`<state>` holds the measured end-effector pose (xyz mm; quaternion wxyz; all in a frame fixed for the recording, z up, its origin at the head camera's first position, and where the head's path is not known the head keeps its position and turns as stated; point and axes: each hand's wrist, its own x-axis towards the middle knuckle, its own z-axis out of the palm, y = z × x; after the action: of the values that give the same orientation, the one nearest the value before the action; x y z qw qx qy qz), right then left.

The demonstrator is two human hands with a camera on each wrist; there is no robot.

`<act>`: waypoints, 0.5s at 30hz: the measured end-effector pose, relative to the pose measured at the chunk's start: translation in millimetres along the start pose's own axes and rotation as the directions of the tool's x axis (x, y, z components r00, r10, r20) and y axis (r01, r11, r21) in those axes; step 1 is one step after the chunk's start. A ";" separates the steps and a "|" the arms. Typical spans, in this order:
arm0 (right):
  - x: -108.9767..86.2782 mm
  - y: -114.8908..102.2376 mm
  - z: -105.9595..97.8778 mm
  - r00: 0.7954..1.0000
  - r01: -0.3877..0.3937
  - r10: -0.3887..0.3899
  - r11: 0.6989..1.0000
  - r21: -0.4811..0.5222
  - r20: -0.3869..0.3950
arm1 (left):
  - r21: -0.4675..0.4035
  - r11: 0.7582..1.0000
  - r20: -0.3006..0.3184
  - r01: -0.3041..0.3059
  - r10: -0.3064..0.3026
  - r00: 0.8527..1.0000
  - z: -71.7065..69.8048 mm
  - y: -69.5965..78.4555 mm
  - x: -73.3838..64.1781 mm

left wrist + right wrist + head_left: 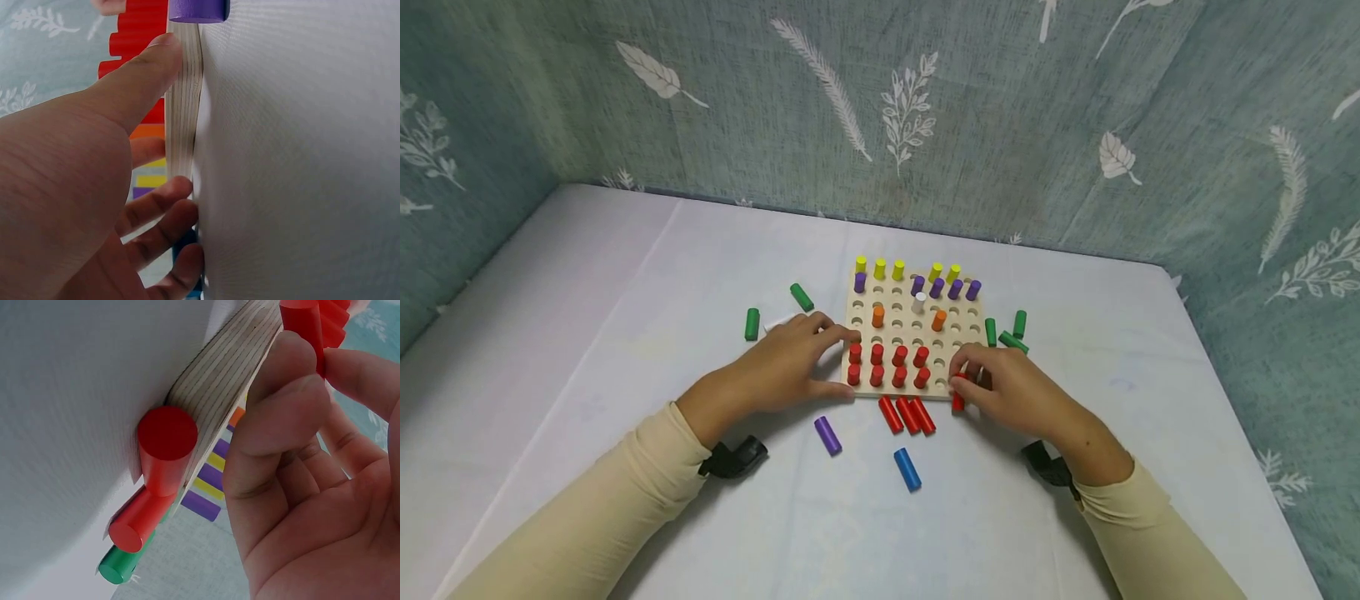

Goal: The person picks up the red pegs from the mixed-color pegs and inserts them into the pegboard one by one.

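A wooden peg board [887, 331] lies flat on the table, with red, orange, white, purple and yellow pegs standing in its holes. My left hand [782, 367] is spread along the board's left side. Its thumb [164, 56] rests at the front corner, and the fingers are relaxed near the side edge. At the front right corner, my right hand [1011, 379] pinches a red peg [302, 328] between thumb and finger. Below that hand, another red peg [165, 440] is beside the board, with one more red peg [128, 528] next to it.
Several red pegs [907, 415] lie in front of the board. Nearer me are a purple peg [828, 436] and a blue peg [907, 469]. Green pegs [752, 324] lie to the left, more green pegs [1019, 323] to the right. A patterned curtain [880, 125] hangs behind the table.
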<state>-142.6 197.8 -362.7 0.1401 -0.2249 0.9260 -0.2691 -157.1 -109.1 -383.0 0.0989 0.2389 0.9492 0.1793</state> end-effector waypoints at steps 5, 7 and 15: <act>0.1 -0.9 -0.1 1.000 0.010 -0.010 1.000 0.001 -0.019 | -0.007 1.000 0.008 -0.004 0.004 1.000 1.0 -0.8 -0.2; 0.1 -1.1 -0.1 0.999 0.013 -0.013 1.000 0.000 -0.034 | -0.004 1.000 0.011 -0.001 0.001 1.000 1.2 -0.7 -0.4; 0.4 -2.7 -1.7 0.992 0.038 -0.036 0.999 0.015 -0.122 | -0.005 1.000 -0.002 -0.005 0.005 1.000 -0.8 -0.5 -0.1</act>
<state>-142.6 196.4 -359.8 0.0804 -0.2241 0.9260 -0.2931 -157.4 -109.8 -382.4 0.0981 0.2408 0.9482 0.1824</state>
